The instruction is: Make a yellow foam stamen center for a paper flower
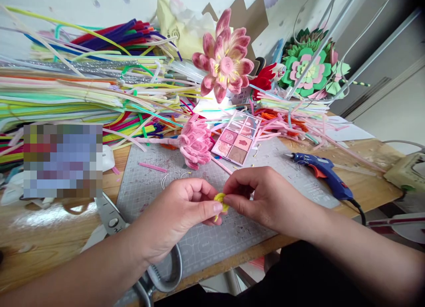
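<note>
Both my hands, left (195, 205) and right (252, 200), pinch closed on one yellow pipe-cleaner piece (221, 203) above one grey cutting mat (206, 249); beyond are two pink pipe-cleaner flowers (226, 61) and one makeup palette (236, 138).

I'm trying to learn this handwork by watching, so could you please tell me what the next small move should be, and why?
I would probably tuck in the loose end of the yellow chenille stem with the right hand: the left hand also pinches the curled piece, and a short end pokes out below its thumb.
</note>
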Available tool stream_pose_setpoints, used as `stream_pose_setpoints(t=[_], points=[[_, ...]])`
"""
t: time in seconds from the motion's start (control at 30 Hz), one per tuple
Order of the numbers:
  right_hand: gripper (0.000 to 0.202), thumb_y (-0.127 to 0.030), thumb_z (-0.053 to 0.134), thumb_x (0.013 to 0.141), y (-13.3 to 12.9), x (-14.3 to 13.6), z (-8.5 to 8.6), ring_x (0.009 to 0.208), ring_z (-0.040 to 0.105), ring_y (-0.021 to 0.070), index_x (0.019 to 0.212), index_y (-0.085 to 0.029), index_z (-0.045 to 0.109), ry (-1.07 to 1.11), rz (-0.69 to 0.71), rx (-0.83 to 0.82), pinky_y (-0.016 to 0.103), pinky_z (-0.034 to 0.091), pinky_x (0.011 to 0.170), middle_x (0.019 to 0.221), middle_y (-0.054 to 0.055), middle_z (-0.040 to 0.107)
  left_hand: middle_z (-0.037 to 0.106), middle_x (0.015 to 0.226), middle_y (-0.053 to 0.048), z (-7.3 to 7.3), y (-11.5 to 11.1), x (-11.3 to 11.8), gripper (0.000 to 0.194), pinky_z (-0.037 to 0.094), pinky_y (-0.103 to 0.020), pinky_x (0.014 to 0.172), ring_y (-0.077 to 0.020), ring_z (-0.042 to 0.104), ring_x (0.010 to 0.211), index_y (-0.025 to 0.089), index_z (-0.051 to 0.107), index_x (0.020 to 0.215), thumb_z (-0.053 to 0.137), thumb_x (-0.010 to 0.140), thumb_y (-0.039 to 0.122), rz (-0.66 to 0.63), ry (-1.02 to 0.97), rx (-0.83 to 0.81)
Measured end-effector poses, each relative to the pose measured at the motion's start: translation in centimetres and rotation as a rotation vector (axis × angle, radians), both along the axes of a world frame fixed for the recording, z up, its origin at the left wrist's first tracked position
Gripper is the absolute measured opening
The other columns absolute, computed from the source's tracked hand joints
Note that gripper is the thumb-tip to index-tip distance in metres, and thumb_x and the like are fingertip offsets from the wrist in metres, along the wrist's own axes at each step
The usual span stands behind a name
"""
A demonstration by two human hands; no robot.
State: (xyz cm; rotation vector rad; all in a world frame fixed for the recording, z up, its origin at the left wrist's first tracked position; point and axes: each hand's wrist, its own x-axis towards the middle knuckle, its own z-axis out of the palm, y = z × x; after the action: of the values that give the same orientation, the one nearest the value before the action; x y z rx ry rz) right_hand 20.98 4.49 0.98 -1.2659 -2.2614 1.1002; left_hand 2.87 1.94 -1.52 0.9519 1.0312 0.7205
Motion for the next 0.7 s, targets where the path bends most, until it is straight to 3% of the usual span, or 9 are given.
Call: stream_pose_setpoints(t=[0.13, 0.3, 0.5, 0.7], points=[[0.006, -0.019, 0.060, 0.077, 0.2, -0.1, 0.2, 0.050, 0.046, 0.0073, 0.071, -0.016, 0.061, 0.049, -0.014, -0.152, 0.018, 0.035, 0.045, 0.059, -0.003, 0.056, 0.068, 0.073, -0.002, -0.1, 0.1, -0.2, 0.018, 0.050, -0.028, 0.068, -0.0143, 0.063, 0.069, 0.015, 0.065, 0.072, 0.066, 0.078, 0.031, -0.037, -0.061, -0.019], [0.006, -0.019, 0.062, 0.074, 0.3, -0.2, -0.1, 0.051, 0.045, 0.0074, 0.070, -0.016, 0.060, 0.082, 0.000, -0.242, 0.018, 0.033, 0.045, 0.058, -0.003, 0.055, 0.068, 0.067, -0.003, -0.1, 0.1, -0.2, 0.015, 0.048, -0.026, 0.066, -0.0148, 0.062, 0.067, 0.013, 0.066, 0.070, 0.068, 0.075, 0.027, -0.107, 0.025, 0.023], [0.018, -0.024, 0.064, 0.076, 0.5, 0.6, -0.2, 0.060, 0.049, 0.0095, 0.091, -0.014, 0.060, 0.362, 0.016, -0.437, 0.022, 0.038, 0.055, 0.071, -0.001, 0.057, 0.068, 0.066, -0.001, 0.3, -0.2, -0.1, 0.012, 0.047, -0.026, 0.065, -0.0136, 0.061, 0.064, 0.014, 0.065, 0.068, 0.065, 0.076, 0.023, -0.095, 0.032, 0.053], [0.022, -0.036, 0.059, 0.082, 0.4, 1.0, 0.2, 0.061, 0.049, 0.0109, 0.077, -0.014, 0.062, 0.288, 0.033, -0.461, 0.024, 0.041, 0.059, 0.068, 0.001, 0.058, 0.067, 0.063, 0.000, 0.4, -0.1, 0.1, 0.012, 0.048, -0.026, 0.064, -0.0134, 0.061, 0.063, 0.015, 0.065, 0.066, 0.067, 0.074, 0.024, -0.047, 0.029, 0.040]])
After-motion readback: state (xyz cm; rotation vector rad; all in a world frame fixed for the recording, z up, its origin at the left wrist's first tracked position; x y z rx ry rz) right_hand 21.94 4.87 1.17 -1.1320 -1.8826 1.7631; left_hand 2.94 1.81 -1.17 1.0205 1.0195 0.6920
